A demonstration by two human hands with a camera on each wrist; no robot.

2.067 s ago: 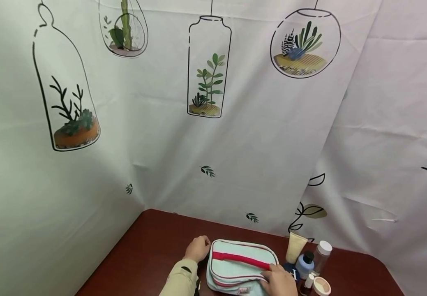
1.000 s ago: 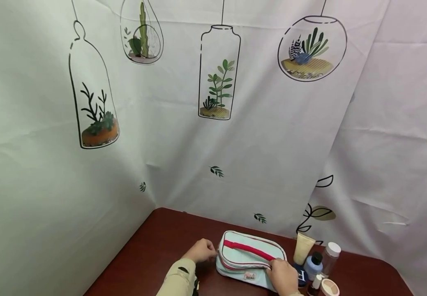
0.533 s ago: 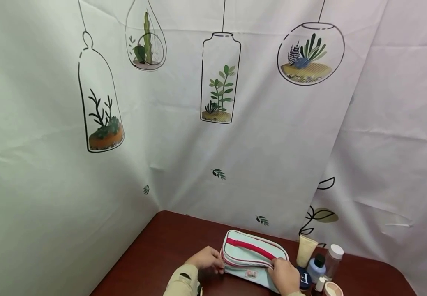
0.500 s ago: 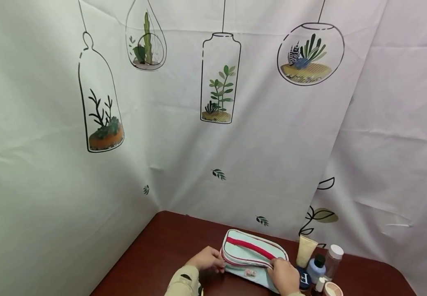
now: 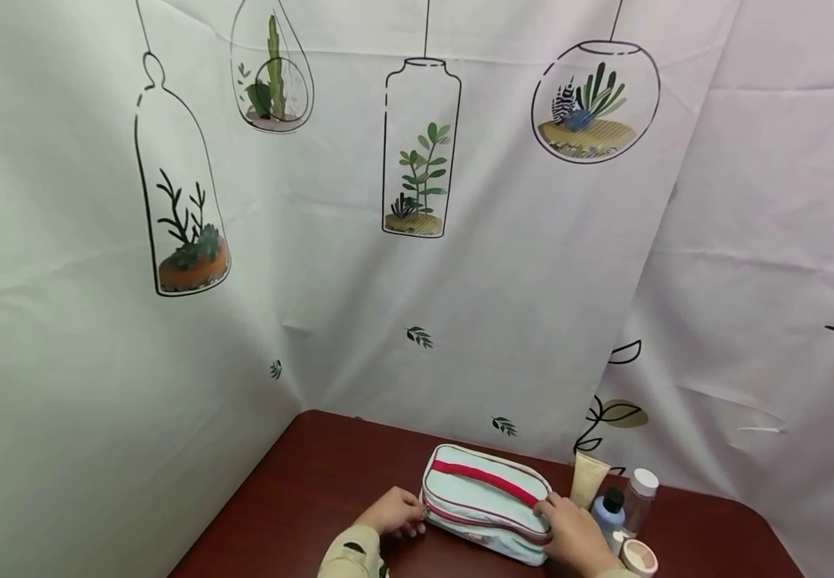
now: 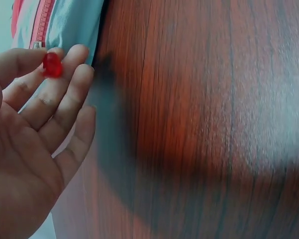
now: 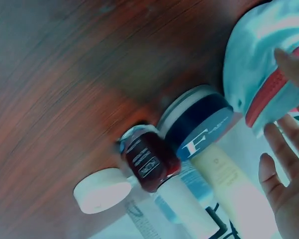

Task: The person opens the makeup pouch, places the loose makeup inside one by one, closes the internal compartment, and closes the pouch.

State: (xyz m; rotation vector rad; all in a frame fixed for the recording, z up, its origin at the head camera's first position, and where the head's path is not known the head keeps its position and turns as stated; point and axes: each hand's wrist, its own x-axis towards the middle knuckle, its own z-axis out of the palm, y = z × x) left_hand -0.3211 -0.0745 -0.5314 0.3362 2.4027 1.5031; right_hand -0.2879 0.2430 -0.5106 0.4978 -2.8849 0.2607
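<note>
While printed plants in glass jars dangle across the pale cloth (image 5: 503, 305) filling most of the head view, a light-blue zip bag (image 5: 470, 498) sits at the lower middle of the frame, on a dark red-brown counter (image 5: 359, 466). A red handle (image 5: 485, 475) runs across its top. The left hand (image 5: 393, 514), coming out of a beige sleeve (image 5: 351, 554), is at the bag's left end, fingers bent in toward the zipper. The right hand (image 5: 575, 534) grips the other end, its fingertips beside the end of the handle. Crowded together at the lower right stand a cream tube (image 5: 588, 480), a blue bottle with a black cap (image 5: 608, 518) and a clear bottle with a white cap (image 5: 639, 502), with a round compact (image 5: 638, 557) just in front.

From the left wrist, I see the thumb and forefinger pinched together on a red bead (image 6: 52, 65) by the zipper's metal pull, upper left; the remaining fingers are spread loosely. The bag's edge fills the upper left corner, and bare wood grain takes up the right.

In the right wrist view the bag is at the upper right, the hand clamped about its end, one fingertip by the red zipper band. Near the centre, a dark red polish bottle (image 7: 151, 162) overlaps a navy jar (image 7: 196, 124) lettered "F".
</note>
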